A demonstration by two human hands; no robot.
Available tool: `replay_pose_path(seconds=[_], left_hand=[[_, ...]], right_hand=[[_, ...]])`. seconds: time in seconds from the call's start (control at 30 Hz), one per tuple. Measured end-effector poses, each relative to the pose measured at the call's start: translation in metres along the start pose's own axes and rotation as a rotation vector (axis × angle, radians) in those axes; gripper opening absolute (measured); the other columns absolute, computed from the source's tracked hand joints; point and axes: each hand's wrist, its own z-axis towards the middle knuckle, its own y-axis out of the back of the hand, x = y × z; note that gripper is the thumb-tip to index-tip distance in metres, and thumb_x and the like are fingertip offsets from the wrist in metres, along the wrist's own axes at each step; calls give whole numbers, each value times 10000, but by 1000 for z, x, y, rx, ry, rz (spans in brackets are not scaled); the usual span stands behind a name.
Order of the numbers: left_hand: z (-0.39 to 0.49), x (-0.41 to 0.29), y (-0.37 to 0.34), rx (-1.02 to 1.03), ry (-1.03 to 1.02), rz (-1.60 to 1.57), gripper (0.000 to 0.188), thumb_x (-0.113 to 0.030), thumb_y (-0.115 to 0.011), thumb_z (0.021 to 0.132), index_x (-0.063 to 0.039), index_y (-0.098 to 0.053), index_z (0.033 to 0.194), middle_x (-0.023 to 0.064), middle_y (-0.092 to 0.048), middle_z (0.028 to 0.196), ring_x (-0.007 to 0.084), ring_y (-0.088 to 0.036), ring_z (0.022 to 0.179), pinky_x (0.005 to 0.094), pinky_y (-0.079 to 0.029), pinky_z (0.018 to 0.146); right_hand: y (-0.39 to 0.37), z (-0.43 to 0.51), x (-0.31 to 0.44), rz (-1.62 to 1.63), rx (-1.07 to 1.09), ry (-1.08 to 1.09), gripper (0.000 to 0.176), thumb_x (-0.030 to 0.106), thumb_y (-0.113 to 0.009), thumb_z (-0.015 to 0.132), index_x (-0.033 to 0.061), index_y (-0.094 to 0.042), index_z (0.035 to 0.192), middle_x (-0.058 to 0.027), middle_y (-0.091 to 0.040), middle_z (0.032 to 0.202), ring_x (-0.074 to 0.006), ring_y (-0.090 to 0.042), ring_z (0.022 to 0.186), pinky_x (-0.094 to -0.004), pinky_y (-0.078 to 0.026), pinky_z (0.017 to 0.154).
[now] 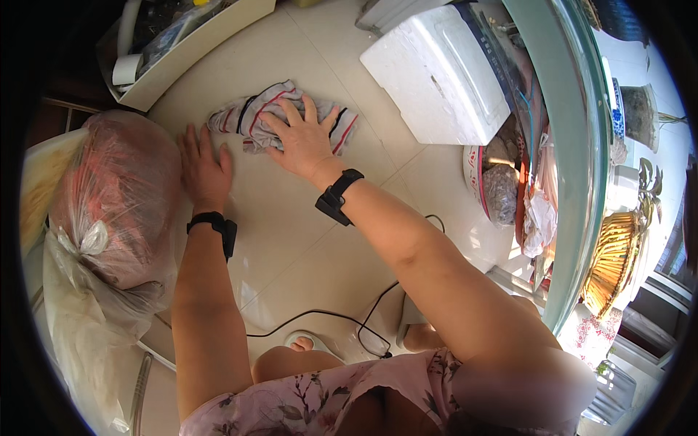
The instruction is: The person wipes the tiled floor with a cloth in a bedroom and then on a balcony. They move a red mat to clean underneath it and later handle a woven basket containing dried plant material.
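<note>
Spread on the tiled floor [283, 229] is a crumpled cloth [262, 111], light grey with red and black stripes. My right hand [306, 136] presses flat on it, fingers apart, the cloth lying under the palm and fingertips. To the left, my left hand [206, 166] rests palm down with nothing in it. Its fingers are apart, and the fingertips lie near the cloth's left end. Right beside that hand bulges a knotted clear plastic bag [122, 201] with reddish contents. A black band with a small device sits on each wrist.
A white foam box [436, 76] stands at the upper right, next to a glass tabletop edge [578, 163]. Below the box is a patterned basin [474, 174] holding bagged items. An open pale bin [196, 49] sits at the upper left. A black cable [311, 312] crosses the floor near my feet.
</note>
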Motion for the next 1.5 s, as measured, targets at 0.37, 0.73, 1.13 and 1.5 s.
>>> replay_pose_path(seconds=[0.37,0.73,1.13,1.5], left_hand=[[1,-1,-3,17,3,60,527,-349,-555,972,-162,-466,1457,137,-399,1545,424,-361,1414,534,-394,1110],[2,-2,-3,-10,-33,79,533,-359,-522,983,-152,-452,1469,162,-391,1547,442,-369,1399,544,-387,1114],[0,3,-5,18,-29,14,538,-385,-496,1005,-159,-417,1487,167,-368,1559,450,-339,1420,545,-344,1152],[-85,-95,56,492,366,69,793,-268,-724,832,-185,-342,1522,163,-210,1628,429,-208,1493,654,-314,1126]], right_hand=[[34,-266,-155,-143,-99,-759,618,337,-663,844,275,-482,1432,-105,-475,1444,-403,-409,1319,-617,-336,1023],[26,-158,-296,59,-181,-1060,619,517,-510,946,212,-428,1479,-289,-522,1347,-466,-509,1238,-529,-421,1051],[-21,-9,-30,8,-304,-621,565,294,-711,872,175,-512,1387,-143,-494,1267,-375,-455,1146,-511,-353,908],[-28,0,-50,-109,-396,-425,514,392,-698,859,227,-566,1328,-121,-542,1168,-373,-492,1102,-513,-363,856]])
